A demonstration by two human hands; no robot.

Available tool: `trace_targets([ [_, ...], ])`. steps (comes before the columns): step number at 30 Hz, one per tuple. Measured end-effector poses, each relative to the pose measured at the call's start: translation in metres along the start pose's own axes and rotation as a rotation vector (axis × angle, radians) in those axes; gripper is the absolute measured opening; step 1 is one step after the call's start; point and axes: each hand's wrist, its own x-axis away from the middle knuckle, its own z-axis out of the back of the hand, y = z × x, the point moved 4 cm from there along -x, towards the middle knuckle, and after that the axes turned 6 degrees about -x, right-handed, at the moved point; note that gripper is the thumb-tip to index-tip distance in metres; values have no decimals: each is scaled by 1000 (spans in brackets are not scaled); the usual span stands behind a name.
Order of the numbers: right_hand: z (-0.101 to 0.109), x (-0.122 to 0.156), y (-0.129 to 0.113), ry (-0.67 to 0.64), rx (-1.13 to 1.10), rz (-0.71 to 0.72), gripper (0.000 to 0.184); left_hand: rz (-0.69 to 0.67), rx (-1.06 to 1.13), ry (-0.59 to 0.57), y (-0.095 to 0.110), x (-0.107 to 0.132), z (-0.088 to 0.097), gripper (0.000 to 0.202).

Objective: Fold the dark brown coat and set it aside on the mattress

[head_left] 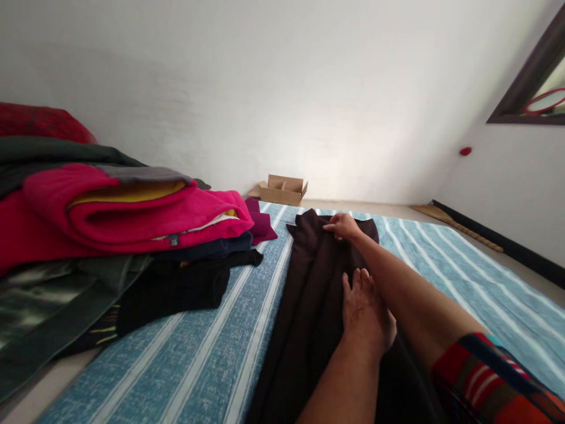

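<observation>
A dark brown garment (309, 306) lies stretched lengthwise on a blue striped bedsheet (212, 353). My left hand (366, 309) rests flat on the middle of the garment, fingers stretched out and together. My right hand (343, 227) reaches to the garment's far end and pinches its edge between closed fingers. My right arm wears a red, striped sleeve (494, 377).
A heap of clothes (110, 218) in pink, black, grey and yellow fills the left side. A small maroon cloth (261, 224) lies beside it. An open cardboard box (282, 189) sits by the white wall. A dark-framed window (534, 76) is at the upper right.
</observation>
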Motion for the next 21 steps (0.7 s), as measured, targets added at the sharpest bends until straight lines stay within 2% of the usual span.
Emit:
trace_targets([
  [5,7,17,15,-85,-159,-100,20,32,13,-30,-1,-1,-1,62],
  [10,3,18,15,-178,-148,-182,27,29,7,-41,-2,-2,-1,63],
  [15,-6,10,12,-169,-89,-208,28,14,24,-8,-1,0,2,58],
  [21,-2,11,9,-111,-39,-199,23,3,17,-37,-1,0,1,63],
])
